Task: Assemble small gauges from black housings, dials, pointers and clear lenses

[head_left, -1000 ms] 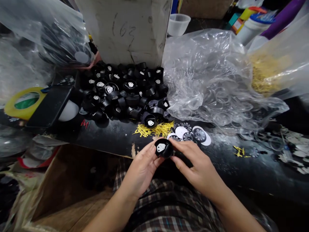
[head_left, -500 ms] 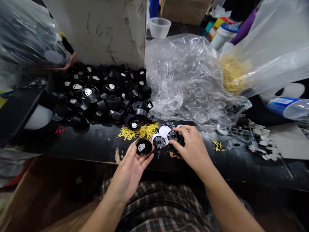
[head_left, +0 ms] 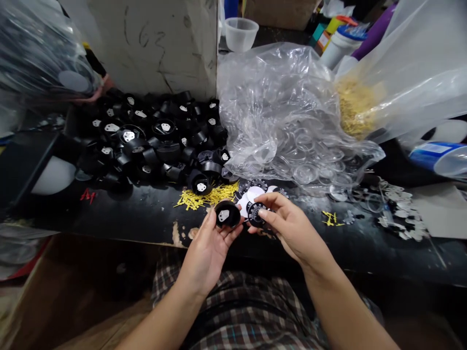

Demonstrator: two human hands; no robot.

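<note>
While one black cup (head_left: 234,217) is held in the left hand (head_left: 208,245), its hollow side is turned upward, apparently so that the interior and the white plate (head_left: 223,216) inside it are kept in sight. The cup is clasped near its rim between thumb and fingers. One printed dial disc (head_left: 255,215) is pinched narrowly between the thumb and fingers of the right hand (head_left: 292,226), just beside the cup; its printed face is turned up, presumably so that the markings stay visible. Both parts are held above the front of the black bench (head_left: 134,214), near similar parts, an arrangement judged to keep the reach short.

One cup and one disc are held. Several more discs (head_left: 256,193) are laid overlapping behind the right hand; an exact count is prevented by the overlap. Well over a dozen cups are heaped in the pile (head_left: 168,150). Yellow pieces are gathered in two groups, one larger heap (head_left: 189,198) and one smaller cluster (head_left: 330,218); single pieces cannot be counted. One group of red pieces (head_left: 87,195) is set at the left. One translucent tub (head_left: 241,36) is placed behind one large clear bag (head_left: 273,92).
</note>
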